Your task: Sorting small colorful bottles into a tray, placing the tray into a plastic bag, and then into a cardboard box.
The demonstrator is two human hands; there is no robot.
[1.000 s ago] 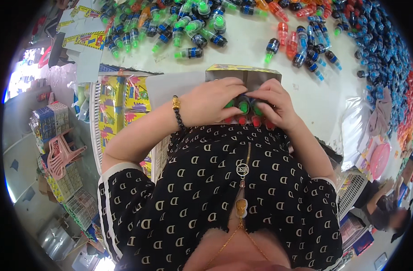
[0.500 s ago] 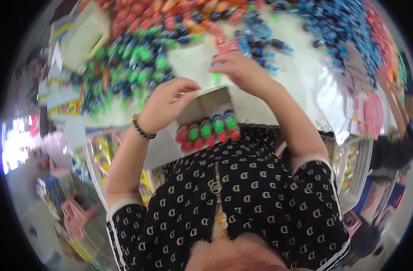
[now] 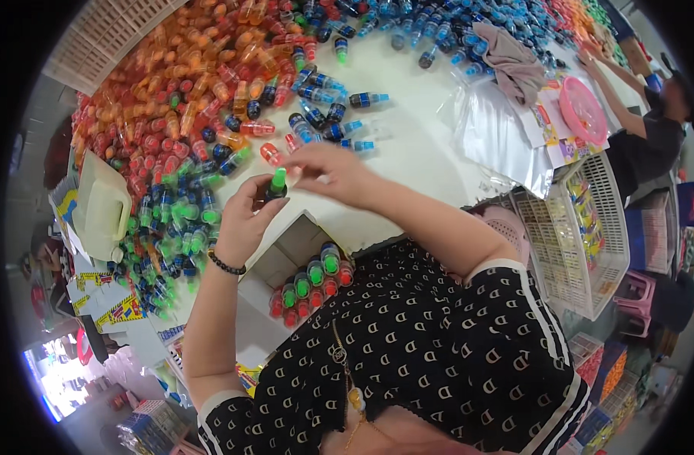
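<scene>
Above the white counter (image 3: pixel 408 163), the left hand (image 3: pixel 244 224) has its fingers closed around a green-capped bottle (image 3: pixel 276 184); the right hand's (image 3: pixel 332 171) fingers pinch loosely, holding nothing discernible. Box (image 3: pixel 286 254) below: one row filled, most of it unfilled, heaps of loose bottles (image 3: pixel 188 98) remaining.

Bottle heaps (image 3: pixel 188 106) left — white tabletop (image 3: pixel 408 152) bare
</scene>
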